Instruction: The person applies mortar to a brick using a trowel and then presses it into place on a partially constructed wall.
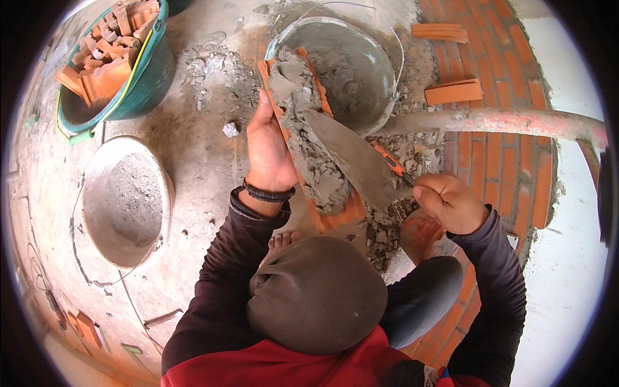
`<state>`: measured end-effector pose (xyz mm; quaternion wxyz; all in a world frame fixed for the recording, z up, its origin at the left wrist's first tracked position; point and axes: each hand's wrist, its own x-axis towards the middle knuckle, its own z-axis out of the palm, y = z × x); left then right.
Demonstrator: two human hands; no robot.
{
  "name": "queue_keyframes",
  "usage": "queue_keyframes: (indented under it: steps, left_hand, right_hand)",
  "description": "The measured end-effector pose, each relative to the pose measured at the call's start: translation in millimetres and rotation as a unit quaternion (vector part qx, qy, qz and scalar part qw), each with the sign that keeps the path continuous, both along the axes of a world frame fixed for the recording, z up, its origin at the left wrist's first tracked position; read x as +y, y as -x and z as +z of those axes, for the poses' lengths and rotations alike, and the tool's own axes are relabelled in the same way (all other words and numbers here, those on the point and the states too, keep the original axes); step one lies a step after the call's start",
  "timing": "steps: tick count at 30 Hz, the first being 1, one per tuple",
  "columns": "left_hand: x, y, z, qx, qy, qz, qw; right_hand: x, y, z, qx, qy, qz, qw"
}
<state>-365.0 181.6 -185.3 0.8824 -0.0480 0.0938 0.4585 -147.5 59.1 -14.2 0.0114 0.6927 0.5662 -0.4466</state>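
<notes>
My left hand [269, 151] supports a long orange clay brick [342, 216] from its left side, thumb up along the edge and the other fingers mostly hidden. Thick grey mortar [309, 164] coats the brick's upper face. In my right hand [451, 202], the fingers are closed round the handle of a trowel [358, 161]. Its mortar-smeared blade lies against the right side of the mortar layer. Just beyond the brick's far end stands a bucket of wet mortar [351, 80], which the brick partly overlaps in view. A small orange-and-black tool [390, 160] shows beside the trowel; its kind is unclear.
A green tub [145, 84] of broken brick pieces stands far left. Below it is a pale bucket [126, 203] holding grey powdery material. On the right, a brick wall [509, 155] has loose bricks [453, 92] by it, and a mortar-stained pole [496, 122] crosses there. Rubble [383, 238] lies below the trowel.
</notes>
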Motion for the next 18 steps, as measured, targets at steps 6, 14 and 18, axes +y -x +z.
queue_keyframes:
  steps: [6,14,18]
  left_hand:
    - [-2,-1,-8,0.025,0.003,0.006,1.000]
    - [5,-4,1,0.137,-0.033,0.063,0.988]
    - [4,-6,-3,0.166,-0.037,0.074,0.983]
  right_hand:
    - [-26,-30,16,-0.061,-0.031,0.025,0.997]
    - [-1,5,49,-0.145,-0.059,0.097,0.983]
    - [-7,5,64,-0.197,-0.036,0.153,0.968]
